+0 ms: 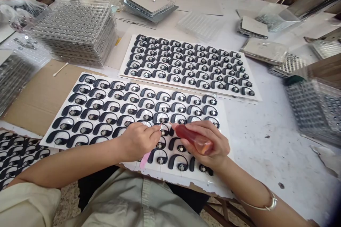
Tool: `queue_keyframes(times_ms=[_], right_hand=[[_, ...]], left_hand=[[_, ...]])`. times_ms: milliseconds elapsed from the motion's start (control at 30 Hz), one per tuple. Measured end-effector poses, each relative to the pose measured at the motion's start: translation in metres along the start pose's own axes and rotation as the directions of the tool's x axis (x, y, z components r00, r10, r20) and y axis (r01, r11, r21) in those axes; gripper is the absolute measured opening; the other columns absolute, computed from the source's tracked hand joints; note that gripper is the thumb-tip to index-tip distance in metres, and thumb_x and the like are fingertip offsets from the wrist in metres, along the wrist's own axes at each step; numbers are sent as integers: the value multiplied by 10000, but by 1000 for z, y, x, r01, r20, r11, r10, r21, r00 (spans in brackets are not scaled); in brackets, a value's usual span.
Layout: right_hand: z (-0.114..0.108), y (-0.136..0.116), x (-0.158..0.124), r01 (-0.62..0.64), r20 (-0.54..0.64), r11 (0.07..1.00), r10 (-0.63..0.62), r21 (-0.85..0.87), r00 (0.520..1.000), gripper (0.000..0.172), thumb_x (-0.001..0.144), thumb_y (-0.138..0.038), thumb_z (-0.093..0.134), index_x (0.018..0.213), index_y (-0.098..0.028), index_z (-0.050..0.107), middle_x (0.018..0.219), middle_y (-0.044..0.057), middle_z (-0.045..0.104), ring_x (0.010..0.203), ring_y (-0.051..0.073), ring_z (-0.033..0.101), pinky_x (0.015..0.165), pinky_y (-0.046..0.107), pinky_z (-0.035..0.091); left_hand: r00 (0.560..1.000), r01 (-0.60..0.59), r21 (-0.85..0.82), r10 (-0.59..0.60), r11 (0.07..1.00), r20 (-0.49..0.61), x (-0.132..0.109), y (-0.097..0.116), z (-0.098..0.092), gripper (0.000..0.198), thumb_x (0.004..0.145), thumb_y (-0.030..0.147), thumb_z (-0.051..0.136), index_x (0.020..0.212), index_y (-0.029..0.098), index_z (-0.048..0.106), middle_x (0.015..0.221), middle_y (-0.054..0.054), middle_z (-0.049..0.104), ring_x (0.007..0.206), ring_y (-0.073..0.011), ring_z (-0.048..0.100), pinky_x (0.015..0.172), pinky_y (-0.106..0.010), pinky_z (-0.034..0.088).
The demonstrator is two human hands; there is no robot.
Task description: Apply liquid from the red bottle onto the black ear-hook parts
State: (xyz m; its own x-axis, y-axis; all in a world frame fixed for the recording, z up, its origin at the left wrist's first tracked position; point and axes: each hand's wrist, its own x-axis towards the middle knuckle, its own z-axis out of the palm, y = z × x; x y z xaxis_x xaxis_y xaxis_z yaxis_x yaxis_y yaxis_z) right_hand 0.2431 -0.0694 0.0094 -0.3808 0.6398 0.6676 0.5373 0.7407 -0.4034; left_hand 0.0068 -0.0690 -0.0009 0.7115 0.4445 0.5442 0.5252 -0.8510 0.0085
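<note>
In my right hand (213, 142) is a small soft bottle of red-orange liquid (193, 138). Its narrow nozzle points left, over a sheet (223, 120) covered with rows of black curved pieces, each with a round end and a shiny centre. My left hand (141, 141) is closed in a pinch above the same sheet, fingertips close to the nozzle tip. A flat pink strip, like a tool's handle (144, 159), sticks out below that hand; its grip is mostly hidden. Several black curved pieces (161, 158) lie between and below the hands.
Behind lies a second sheet of similar black pieces (189, 65). Stacked clear trays (74, 28) stand at the back left, near a cotton swab (60, 69) on brown cardboard (39, 92). More clear trays (311, 106) are at the right. Another sheet (21, 152) is at the lower left.
</note>
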Motion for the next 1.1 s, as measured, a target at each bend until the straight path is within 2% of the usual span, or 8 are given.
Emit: queue_keyframes(times_ms=[767, 1100], right_hand=[[-1, -2, -1, 24, 13, 999, -24, 26, 1000, 391, 730, -200, 726, 1097, -155, 598, 852, 84, 645, 716, 168, 621, 570, 282, 553], [-1, -4, -1, 22, 26, 999, -23, 39, 999, 368, 744, -208, 717, 1088, -156, 596, 851, 83, 648, 726, 170, 620, 565, 284, 551]], left_hand=[[998, 21, -47, -23, 999, -54, 0, 0, 0, 159, 874, 40, 475, 865, 77, 629, 904, -86, 738, 628, -134, 682, 471, -234, 531], [999, 35, -44, -36, 998, -34, 0, 0, 1, 185, 873, 33, 451, 867, 96, 624, 901, -72, 735, 626, -123, 680, 487, -229, 543]])
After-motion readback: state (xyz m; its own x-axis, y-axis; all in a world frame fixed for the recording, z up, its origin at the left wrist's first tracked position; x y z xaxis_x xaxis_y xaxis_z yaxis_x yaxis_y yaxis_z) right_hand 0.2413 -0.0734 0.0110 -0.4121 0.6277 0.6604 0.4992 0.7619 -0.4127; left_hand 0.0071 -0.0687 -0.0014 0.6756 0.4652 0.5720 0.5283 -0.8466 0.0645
